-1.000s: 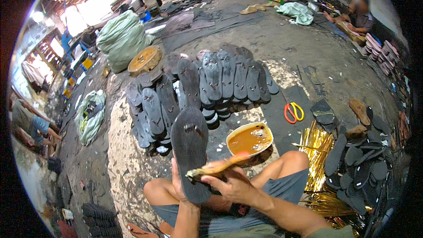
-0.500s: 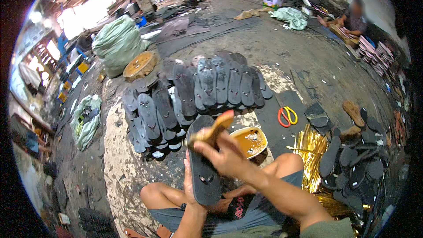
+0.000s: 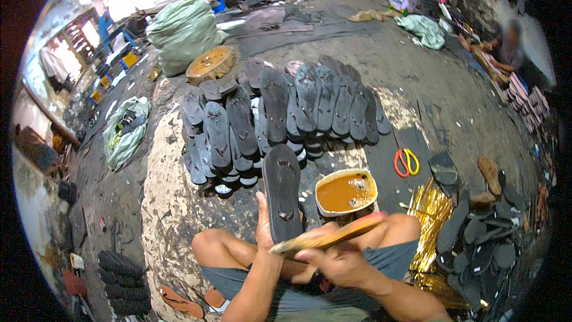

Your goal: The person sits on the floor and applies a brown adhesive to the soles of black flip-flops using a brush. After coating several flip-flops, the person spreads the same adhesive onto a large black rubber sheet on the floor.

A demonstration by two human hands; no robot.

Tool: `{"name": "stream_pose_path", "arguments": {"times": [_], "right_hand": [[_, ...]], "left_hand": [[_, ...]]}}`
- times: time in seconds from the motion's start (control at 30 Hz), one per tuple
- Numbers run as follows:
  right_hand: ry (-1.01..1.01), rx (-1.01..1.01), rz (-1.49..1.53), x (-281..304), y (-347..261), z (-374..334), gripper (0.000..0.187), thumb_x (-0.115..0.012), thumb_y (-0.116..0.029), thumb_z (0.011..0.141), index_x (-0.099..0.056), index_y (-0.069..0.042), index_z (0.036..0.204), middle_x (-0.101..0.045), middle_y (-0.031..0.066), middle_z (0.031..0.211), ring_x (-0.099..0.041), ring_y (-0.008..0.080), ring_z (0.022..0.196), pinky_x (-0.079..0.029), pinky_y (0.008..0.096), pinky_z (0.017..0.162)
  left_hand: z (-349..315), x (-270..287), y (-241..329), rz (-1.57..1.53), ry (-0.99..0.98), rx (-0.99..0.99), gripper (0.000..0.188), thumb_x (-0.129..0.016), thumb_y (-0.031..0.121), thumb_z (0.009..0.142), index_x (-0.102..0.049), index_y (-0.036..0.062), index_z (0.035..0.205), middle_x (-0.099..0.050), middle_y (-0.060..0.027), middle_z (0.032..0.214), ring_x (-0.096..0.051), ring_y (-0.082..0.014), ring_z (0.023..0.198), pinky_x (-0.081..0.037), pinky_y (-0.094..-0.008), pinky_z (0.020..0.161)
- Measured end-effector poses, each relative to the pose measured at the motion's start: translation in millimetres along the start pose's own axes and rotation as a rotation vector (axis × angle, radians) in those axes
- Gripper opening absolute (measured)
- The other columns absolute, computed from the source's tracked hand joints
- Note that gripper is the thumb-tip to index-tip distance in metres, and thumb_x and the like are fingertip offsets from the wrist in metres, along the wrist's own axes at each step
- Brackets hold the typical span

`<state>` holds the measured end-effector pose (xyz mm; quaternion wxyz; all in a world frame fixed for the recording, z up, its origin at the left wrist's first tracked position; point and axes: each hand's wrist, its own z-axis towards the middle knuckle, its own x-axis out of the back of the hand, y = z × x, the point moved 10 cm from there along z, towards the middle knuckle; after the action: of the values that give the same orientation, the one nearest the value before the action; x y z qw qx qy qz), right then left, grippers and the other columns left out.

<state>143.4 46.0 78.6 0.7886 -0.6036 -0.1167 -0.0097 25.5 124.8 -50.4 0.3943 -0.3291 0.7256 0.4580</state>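
Observation:
My left hand (image 3: 264, 226) grips a black sandal sole (image 3: 282, 182) along its left edge and holds it up, toe end away from me. Small holes show near its toe and heel. In my right hand (image 3: 341, 264) is a wooden brush (image 3: 333, 238) with a reddish handle end. Its bristle end points left, over the sole's heel; whether it touches cannot be made out. Just right of the sole stands a whitish tub (image 3: 320, 207) of brown-yellow liquid (image 3: 339, 193), with pale froth on one side.
Rows of black sandal soles (image 3: 274, 107) lie stacked beyond my hands. Scissors (image 3: 406, 163) with red and yellow handles rest at right, near gold strips (image 3: 430, 209) and loose dark soles (image 3: 476, 238). A round wooden block (image 3: 211, 64) and a pale green sack (image 3: 185, 36) stand farther off.
My right hand has drawn the brush from the sole's upper part down to its heel end. The view has shifted, and the tub is no longer partly covered by my right hand.

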Motion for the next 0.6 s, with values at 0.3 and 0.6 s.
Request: {"name": "stream_pose_path", "arguments": {"times": [0.3,0.6], "right_hand": [[0.683,-0.151,0.245,117.5,48.1,-27.0,0.038,-0.075,-0.015,0.094,-0.056,0.003,0.123,-0.065,0.0068,0.109,-0.06,0.0138,0.101,-0.049,0.0291,0.092],[0.763,-0.194,0.18,151.2,72.6,-55.4,0.04,-0.07,-0.025,0.098,-0.055,0.001,0.125,-0.059,0.0036,0.112,-0.053,0.0121,0.104,-0.041,0.0286,0.096]], "left_hand": [[-55.5,139.1,-29.9,-0.013,0.431,0.18,0.048,-0.06,0.033,0.099,-0.052,0.0028,0.136,-0.062,-0.0191,0.131,-0.062,-0.0341,0.119,-0.053,-0.0586,0.1],[76.8,38.1,112.7,0.499,0.176,-0.328,0.044,-0.063,0.006,0.098,-0.044,0.0072,0.137,-0.063,-0.0064,0.119,-0.065,-0.0153,0.101,-0.063,-0.0334,0.079]]}}
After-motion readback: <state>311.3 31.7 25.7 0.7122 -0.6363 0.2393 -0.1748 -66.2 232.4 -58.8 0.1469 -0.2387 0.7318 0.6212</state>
